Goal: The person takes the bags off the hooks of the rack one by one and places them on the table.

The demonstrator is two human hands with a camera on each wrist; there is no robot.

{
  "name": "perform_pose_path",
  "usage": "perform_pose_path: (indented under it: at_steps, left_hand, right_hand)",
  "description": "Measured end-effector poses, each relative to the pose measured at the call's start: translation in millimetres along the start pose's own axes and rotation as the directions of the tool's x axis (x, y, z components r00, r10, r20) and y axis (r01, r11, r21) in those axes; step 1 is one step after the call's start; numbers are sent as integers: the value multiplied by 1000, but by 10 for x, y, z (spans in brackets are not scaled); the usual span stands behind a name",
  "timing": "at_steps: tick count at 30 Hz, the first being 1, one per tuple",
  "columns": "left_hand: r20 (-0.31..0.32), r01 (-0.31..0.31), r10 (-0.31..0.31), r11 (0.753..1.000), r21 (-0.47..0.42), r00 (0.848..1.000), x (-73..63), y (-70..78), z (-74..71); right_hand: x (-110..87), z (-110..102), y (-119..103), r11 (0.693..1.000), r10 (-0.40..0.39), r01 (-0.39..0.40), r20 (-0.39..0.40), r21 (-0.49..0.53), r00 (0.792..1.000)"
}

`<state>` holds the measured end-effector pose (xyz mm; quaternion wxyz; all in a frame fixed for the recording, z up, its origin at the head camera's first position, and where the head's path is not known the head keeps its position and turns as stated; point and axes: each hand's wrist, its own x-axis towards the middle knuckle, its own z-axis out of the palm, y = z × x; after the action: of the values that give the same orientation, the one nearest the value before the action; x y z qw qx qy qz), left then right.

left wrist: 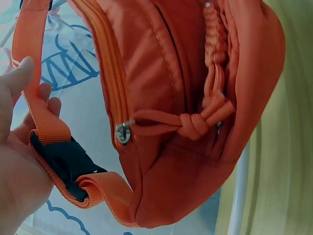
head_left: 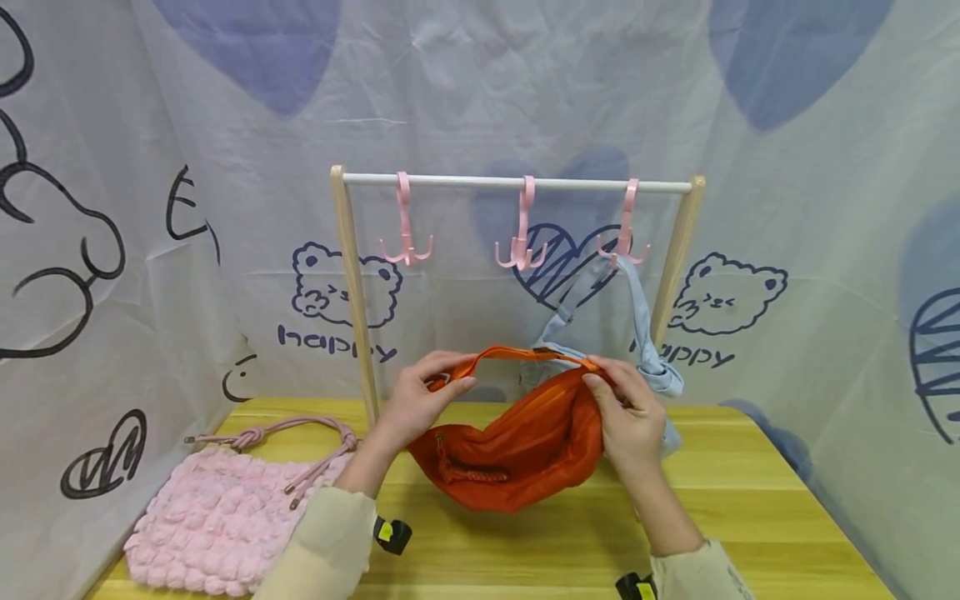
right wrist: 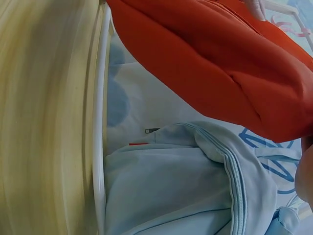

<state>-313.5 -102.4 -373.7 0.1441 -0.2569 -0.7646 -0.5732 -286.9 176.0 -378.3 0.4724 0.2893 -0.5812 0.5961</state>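
Observation:
An orange-red waist bag (head_left: 517, 450) hangs between both hands, in front of the rack. My left hand (head_left: 420, 396) holds its orange strap (head_left: 510, 353) at the left end; in the left wrist view the thumb and fingers are around the strap, above a black buckle (left wrist: 68, 161). A braided zipper pull (left wrist: 193, 122) dangles on the bag's front. My right hand (head_left: 626, 408) pinches the bag's upper right end, where the strap joins it. Behind the right hand, a light blue bag (right wrist: 181, 176) hangs by its strap from the right pink hook (head_left: 626, 229).
The rack has a white bar (head_left: 465, 180) on wooden posts, with a left pink hook (head_left: 406, 225) and a middle pink hook (head_left: 522, 229). A pink puffy bag (head_left: 217, 517) with a knotted handle lies on the wooden table (head_left: 765, 500) at the left. Printed cloth surrounds the table.

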Motion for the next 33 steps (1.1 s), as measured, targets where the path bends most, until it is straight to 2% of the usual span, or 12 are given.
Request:
perform_pose_path:
  at_steps: [9, 13, 21, 26, 31, 33]
  left_hand:
    - [90, -2, -6, 996, 86, 996, -60, -75, 18]
    - [114, -14, -1, 992, 124, 993, -92, -99, 27]
    - [128, -22, 8, 994, 110, 992, -185, -164, 37]
    - [94, -36, 27, 995, 91, 995, -266, -194, 9]
    - [4, -50, 49, 992, 119, 999, -343, -230, -56]
    - [-25, -33, 37, 990, 134, 999, -373, -250, -92]
  right_hand:
    - [-22, 8, 12, 998, 63, -63, -70, 2, 996]
    - [-30, 9, 12, 996, 88, -85, -85, 36, 993]
    - [-14, 6, 19, 987, 152, -143, -131, 75, 980]
    - [-11, 5, 0, 984, 174, -166, -142, 67, 974]
    - [-16, 5, -29, 978, 204, -193, -162, 80, 965]
    - [-18, 6, -34, 975, 214, -200, -171, 97, 962]
